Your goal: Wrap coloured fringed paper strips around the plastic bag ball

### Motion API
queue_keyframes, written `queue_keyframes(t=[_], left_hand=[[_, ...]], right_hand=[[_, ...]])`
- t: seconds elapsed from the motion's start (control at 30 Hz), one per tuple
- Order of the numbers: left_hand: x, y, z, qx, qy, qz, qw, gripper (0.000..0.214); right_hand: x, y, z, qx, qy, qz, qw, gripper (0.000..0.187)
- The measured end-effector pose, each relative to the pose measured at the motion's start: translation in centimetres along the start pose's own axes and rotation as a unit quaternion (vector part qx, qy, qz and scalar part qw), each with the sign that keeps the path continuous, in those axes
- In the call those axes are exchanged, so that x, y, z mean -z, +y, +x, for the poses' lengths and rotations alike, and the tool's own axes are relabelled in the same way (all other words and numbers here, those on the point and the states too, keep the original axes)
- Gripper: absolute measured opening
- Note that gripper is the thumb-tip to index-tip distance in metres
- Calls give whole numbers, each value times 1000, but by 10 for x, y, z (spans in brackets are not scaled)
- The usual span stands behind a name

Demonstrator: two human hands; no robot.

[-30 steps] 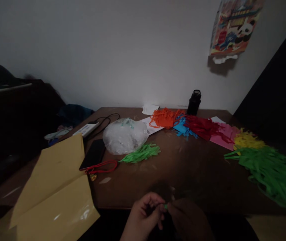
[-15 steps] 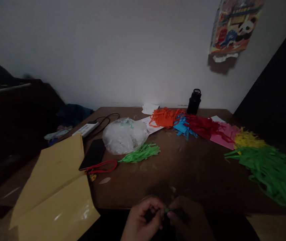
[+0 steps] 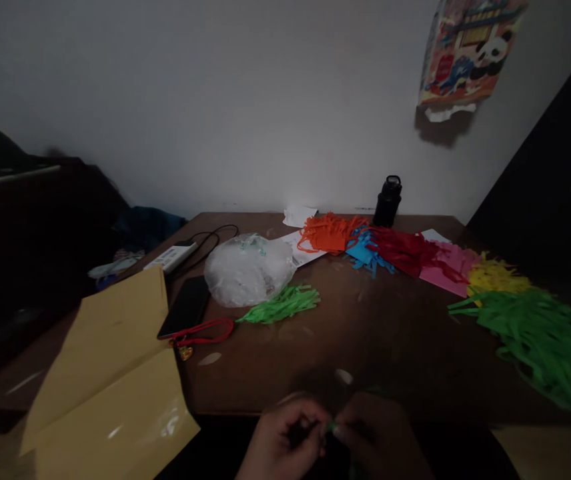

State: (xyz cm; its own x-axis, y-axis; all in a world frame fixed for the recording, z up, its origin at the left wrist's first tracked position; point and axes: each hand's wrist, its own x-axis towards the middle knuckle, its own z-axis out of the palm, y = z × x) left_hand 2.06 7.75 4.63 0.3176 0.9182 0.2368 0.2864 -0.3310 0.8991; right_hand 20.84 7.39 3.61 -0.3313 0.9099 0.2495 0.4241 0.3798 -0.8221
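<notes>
Just off the table's front edge, my left hand pinches a small green strip, thumb against fingertips. From the other side my right hand has its fingertips closed on the same strip. Most of the strip is hidden by my fingers, and the light there is dim. Beyond my hands a tuft of light green paper strips lies on the table. A larger heap of darker green strips spreads over the right side.
Brown envelopes, a black phone with a red cord and a clear plastic bag occupy the left. Orange, blue, red, pink and yellow paper line the back right. A dark bottle stands behind.
My fingers have shifted slightly around the green strip, and more of its bright green shows between the fingertips. The things on the table stay where they were.
</notes>
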Motion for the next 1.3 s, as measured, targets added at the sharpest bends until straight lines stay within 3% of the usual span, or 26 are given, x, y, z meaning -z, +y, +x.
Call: queue_keyframes(t=[0.17,0.33,0.5,0.63,0.73,0.83,1.0,1.13,1.3], left_hand=[[2,4,2,-19,8,52,998,18],[-1,3,1,-8,19,47,999,15],[-7,-6,-7,40,31,-21,998,11],[-5,-8,-11,130,11,-153,980,13],[-2,-4,-10,150,7,-166,975,16],[0,3,-7,129,12,-105,986,18],[4,12,-1,43,21,33,998,17],[6,14,1,-35,39,113,992,12],[7,15,-1,-91,58,161,981,16]], right_hand=[[5,-3,2,18,22,18,999,31],[3,2,-3,-11,2,14,1000,16],[-3,6,-6,47,38,-21,998,12],[-4,5,-7,-28,13,44,999,10],[-3,4,-8,-64,28,61,996,11],[-4,2,-9,-57,50,49,996,12],[-4,3,-10,25,76,-20,997,11],[-6,6,-11,114,108,-82,984,11],[-8,8,-11,163,121,-115,972,9]])
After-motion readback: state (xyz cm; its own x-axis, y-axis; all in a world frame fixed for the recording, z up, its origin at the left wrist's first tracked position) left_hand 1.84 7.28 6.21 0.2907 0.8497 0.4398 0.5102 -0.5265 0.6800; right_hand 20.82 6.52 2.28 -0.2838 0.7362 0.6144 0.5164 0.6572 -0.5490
